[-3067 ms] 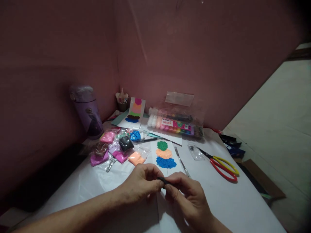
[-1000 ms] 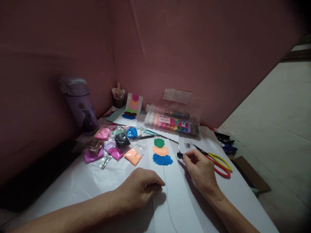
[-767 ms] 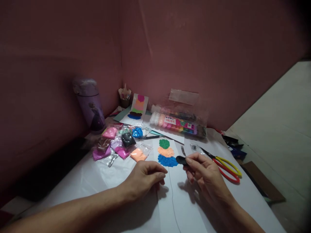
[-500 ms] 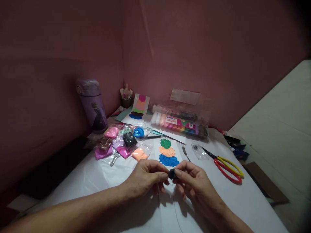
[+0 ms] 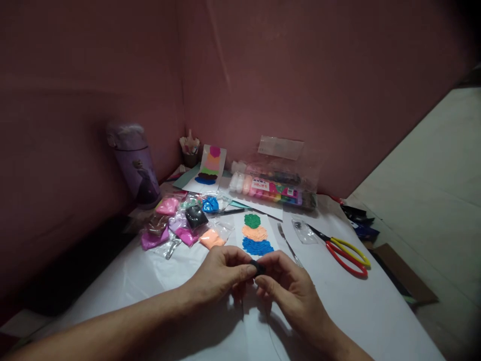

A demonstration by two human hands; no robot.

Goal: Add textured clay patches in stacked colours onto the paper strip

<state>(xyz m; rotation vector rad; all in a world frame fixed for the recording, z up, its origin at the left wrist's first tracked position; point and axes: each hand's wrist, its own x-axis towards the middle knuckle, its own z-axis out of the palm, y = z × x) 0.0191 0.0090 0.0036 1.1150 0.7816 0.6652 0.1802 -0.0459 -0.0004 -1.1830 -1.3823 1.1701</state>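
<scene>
Between the fingertips of both hands is a small lump of black modelling clay [image 5: 257, 268]. My left hand [image 5: 225, 273] pinches it from the left. My right hand [image 5: 285, 281] closes on its other side, the thumb a little lower. Just beyond the fingers lies a white paper strip [image 5: 271, 231] bearing a textured green clay patch [image 5: 252, 220], a peach patch [image 5: 254, 232] and a blue patch [image 5: 257, 246], stacked top to bottom. A small fork [image 5: 288, 244] rests to the right of the strip. My hands hide the strip's middle.
Several bags of coloured clay [image 5: 196, 216] lie at left, near a purple bottle [image 5: 137, 168]. Scissors with red and yellow handles [image 5: 345, 255] and a small clear packet [image 5: 304, 232] are at right. Behind stand a clay multipack [image 5: 274, 190] and a striped sample card [image 5: 211, 165].
The whole view has shifted slightly, so things sit further left. My right thumb has moved lower on the black clay, which both hands still hold.
</scene>
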